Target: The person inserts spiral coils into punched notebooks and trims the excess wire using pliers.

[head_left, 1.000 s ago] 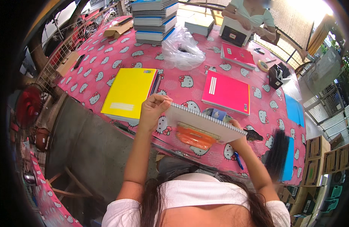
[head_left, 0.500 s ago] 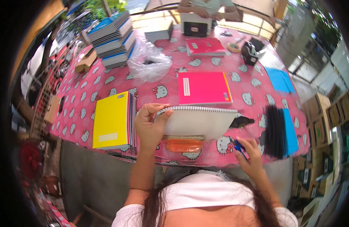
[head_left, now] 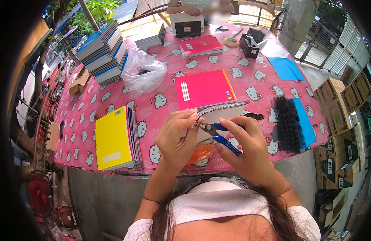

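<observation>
Metal spiral wire runs along the top edge of the notebook that I hold up over the near edge of the table. My left hand grips the notebook's left corner, fingers closed just beside the end of the wire. My right hand is clenched around blue-handled pliers, whose tip sits at that same wire end. Just behind lies a pink notebook on the pink patterned cloth. To my left rests a yellow notebook on a small stack; to my right, black binding combs on a blue sheet. Farther off sit a clear plastic bag and a tall pile of notebooks.
</observation>
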Motion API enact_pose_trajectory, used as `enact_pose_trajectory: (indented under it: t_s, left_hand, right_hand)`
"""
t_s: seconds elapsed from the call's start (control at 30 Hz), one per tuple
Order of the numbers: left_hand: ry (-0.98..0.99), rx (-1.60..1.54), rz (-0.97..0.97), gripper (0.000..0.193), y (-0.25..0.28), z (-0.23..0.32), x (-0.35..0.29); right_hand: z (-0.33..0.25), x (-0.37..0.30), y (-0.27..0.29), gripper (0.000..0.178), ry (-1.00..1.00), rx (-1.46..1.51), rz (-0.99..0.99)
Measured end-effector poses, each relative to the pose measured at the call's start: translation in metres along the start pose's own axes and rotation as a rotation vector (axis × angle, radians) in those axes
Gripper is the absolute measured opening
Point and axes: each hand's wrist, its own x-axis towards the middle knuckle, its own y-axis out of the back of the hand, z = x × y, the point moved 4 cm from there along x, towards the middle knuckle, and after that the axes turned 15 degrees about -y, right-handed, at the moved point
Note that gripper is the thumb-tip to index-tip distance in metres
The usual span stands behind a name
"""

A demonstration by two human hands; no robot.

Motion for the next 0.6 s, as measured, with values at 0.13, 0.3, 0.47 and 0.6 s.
enact_pose_trajectory:
  t_s: [0.13,0.3,0.47,0.6]
  left_hand:
    - [0.040,-0.032,0.016,0.018,0.000,-0.001,-0.001]
    - [-0.157,0.007,-0.029,0.019,0.001,-0.001,0.001]
    - [0.029,0.009,0.039,0.018,0.019,-0.014,-0.002]
    - [0.186,0.165,0.343,0.015,0.089,-0.020,0.015]
  right_hand:
    - [0.006,0.007,-0.006,0.032,-0.087,0.243,-0.190]
    - [0.043,0.006,-0.036,0.031,-0.693,1.066,-0.767]
    - [0.050,-0.001,-0.039,0.043,-0.605,0.710,-0.734]
    - [0.135,-0.041,-0.016,0.031,-0.393,0.425,-0.136]
